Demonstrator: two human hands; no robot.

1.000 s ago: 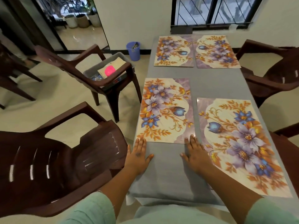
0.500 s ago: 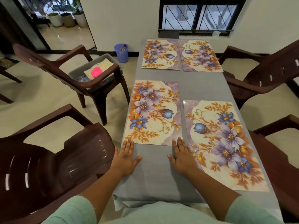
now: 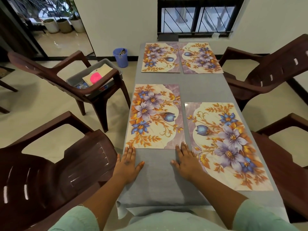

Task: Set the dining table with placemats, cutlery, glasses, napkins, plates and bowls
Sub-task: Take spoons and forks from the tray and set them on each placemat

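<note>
A pale-walled room with a barred window point(image 3: 196, 15) holds a long table under a smooth grey cloth point(image 3: 158, 184). Four glossy rectangular floral placemats lie flat on it: two at the far end point(image 3: 160, 58) point(image 3: 200, 58), one near left point(image 3: 155, 117), one near right point(image 3: 225, 144). The left hand point(image 3: 127, 164) and right hand point(image 3: 186, 161) rest flat, fingers straight, at the near-left mat's closest edge. Dark brown moulded plastic chairs point(image 3: 50, 164) flank both sides.
</note>
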